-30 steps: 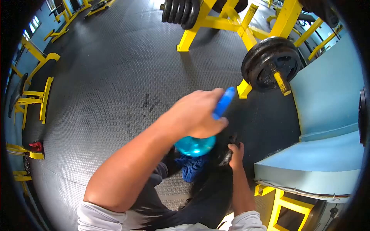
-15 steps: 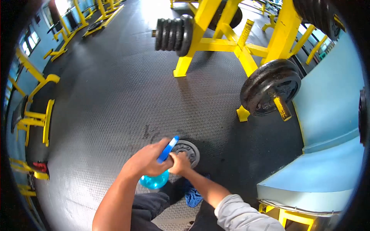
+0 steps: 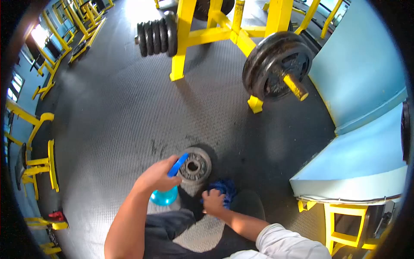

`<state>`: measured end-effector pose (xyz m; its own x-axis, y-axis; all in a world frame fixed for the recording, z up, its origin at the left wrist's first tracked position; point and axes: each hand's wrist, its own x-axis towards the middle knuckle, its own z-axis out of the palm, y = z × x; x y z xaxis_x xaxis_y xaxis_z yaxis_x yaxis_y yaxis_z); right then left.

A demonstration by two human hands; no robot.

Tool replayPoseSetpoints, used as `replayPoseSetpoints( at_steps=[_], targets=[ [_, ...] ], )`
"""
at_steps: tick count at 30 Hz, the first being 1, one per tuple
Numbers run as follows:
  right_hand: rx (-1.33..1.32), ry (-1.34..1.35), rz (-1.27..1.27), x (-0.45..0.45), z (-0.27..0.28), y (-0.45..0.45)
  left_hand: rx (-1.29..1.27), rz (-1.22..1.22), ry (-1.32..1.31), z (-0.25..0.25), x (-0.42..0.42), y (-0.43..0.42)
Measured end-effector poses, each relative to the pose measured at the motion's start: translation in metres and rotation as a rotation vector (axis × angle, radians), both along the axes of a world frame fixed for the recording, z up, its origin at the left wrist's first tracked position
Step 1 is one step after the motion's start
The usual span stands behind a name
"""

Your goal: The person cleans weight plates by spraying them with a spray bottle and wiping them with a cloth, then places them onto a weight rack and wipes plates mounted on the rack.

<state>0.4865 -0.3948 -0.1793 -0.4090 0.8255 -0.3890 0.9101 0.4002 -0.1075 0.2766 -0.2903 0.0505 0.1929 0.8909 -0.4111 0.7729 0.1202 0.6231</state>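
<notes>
The left hand [image 3: 161, 176] curls its fingers round a bottle [image 3: 164, 197]. The right hand [image 3: 214, 202] touches a blue cloth [image 3: 225, 187], fingers bent, grip hidden. Near both, a weight [image 3: 202, 172] lies well in from the right edge of the floor [image 3: 116, 129]; I can't read its letters.

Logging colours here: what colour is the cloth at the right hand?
The cloth is blue, best seen in the head view.

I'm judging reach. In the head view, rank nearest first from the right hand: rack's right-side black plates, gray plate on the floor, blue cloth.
1. Blue cloth: at the right hand.
2. Gray weight plate: on the floor, ahead, left.
3. Black weight plates: on the rack, ahead, right.
</notes>
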Motion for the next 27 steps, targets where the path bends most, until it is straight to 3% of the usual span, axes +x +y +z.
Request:
replayPoseSetpoints(
  at_steps=[1,3,5,9,10,11,13,15,16,17,22,27],
  targets=[
    [0.119,-0.075,-0.026,0.017,-0.023,-0.019,-0.001,-0.032,0.034,-0.007,0.002,-0.001],
    [-0.266,0.223,-0.342,0.031,-0.073,0.003,-0.037,-0.095,0.101,-0.028,0.009,-0.003],
    [-0.246,0.231,-0.326,0.027,-0.030,0.034,-0.054,-0.156,0.180,-0.050,0.019,-0.016],
    [-0.114,0.626,-0.560,0.050,0.074,0.048,-0.242,-0.153,0.281,-0.090,0.023,-0.029],
    [0.118,0.705,-0.419,0.064,0.080,0.047,-0.335,-0.129,0.306,-0.095,0.022,-0.034],
    [0.177,0.758,-0.379,0.078,0.090,0.043,-0.341,-0.127,0.304,-0.097,0.020,-0.038],
    [0.017,1.310,-0.765,0.093,0.091,0.032,-0.306,-0.027,0.228,-0.099,0.015,-0.046],
    [-0.299,1.602,-0.957,0.116,0.103,0.035,-0.309,-0.061,0.241,-0.109,0.016,-0.050],
    [-0.275,1.591,-1.035,0.123,0.109,0.040,-0.301,-0.124,0.298,-0.113,0.020,-0.051],
    [-0.305,1.827,-1.165,0.125,0.115,0.043,-0.297,-0.190,0.354,-0.116,0.025,-0.051],
    [-0.250,1.899,-1.226,0.146,0.110,0.052,-0.411,-0.141,0.429,-0.125,0.044,-0.035],
    [-0.278,1.898,-1.257,0.152,0.107,0.061,-0.362,-0.120,0.386,-0.134,0.046,-0.032]
  ],
)
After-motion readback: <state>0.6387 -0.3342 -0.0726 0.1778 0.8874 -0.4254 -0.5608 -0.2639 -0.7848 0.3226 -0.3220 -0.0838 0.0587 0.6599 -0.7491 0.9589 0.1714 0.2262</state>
